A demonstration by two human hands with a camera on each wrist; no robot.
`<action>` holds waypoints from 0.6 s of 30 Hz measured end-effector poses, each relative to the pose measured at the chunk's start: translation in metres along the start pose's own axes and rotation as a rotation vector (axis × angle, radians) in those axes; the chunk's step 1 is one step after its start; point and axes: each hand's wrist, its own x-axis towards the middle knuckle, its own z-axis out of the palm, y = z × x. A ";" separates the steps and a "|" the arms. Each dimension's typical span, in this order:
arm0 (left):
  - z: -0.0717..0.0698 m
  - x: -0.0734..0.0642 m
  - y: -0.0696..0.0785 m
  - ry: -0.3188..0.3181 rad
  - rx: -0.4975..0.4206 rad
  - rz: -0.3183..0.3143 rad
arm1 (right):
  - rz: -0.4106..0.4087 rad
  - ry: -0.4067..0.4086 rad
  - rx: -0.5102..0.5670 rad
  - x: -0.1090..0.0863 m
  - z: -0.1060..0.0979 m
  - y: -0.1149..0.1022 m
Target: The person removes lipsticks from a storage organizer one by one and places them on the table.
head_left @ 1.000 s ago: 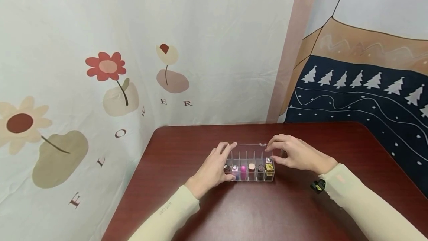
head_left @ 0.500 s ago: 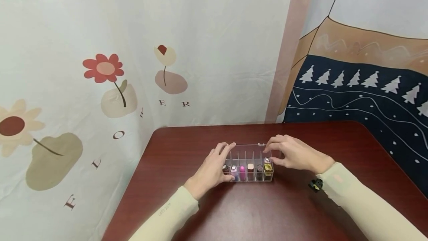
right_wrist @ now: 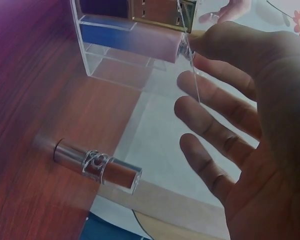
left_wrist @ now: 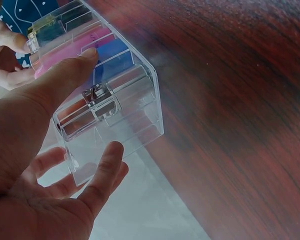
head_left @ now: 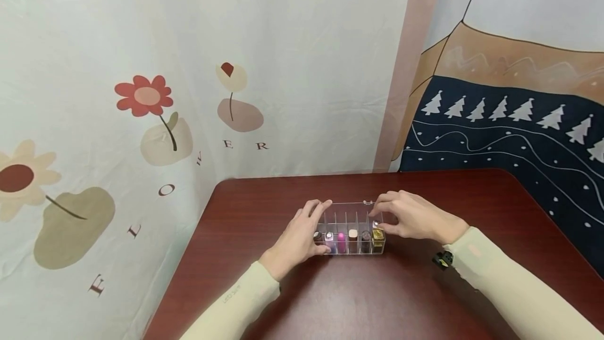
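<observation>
A clear divided lipstick organizer [head_left: 347,219] stands on the table with several lipsticks along its front row, among them a pink one [head_left: 342,243] and a gold one [head_left: 378,237]. My left hand [head_left: 292,240] grips the organizer's left end, thumb across the front and fingers behind. At the right end, my right hand [head_left: 420,216] pinches the silver top of a blue-to-pink lipstick tube [right_wrist: 140,42] with thumb and index finger. That tube sits in a back compartment, behind the gold lipstick. The other right fingers are spread outside the clear wall.
A silver-and-brown lipstick [right_wrist: 97,165] stands upright on the table just right of the organizer; my right hand hides it in the head view. The reddish-brown table [head_left: 358,298] extends in front. Patterned cloth [head_left: 306,93] hangs behind the table.
The head view has shifted slightly. Both hands stay at the organizer in nearly the same pose, with the right thumb a touch closer to the silver top.
</observation>
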 end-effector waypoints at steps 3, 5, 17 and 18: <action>-0.001 0.000 0.001 0.003 -0.008 0.002 | 0.010 -0.006 0.009 0.002 0.001 -0.003; -0.001 -0.001 0.001 0.005 -0.012 0.003 | 0.020 -0.012 0.010 0.003 0.001 -0.004; -0.001 -0.001 0.001 0.003 0.000 -0.006 | 0.094 -0.046 0.049 0.007 0.007 -0.008; -0.001 -0.001 0.001 0.003 0.001 -0.005 | 0.100 -0.046 0.057 0.007 0.007 -0.009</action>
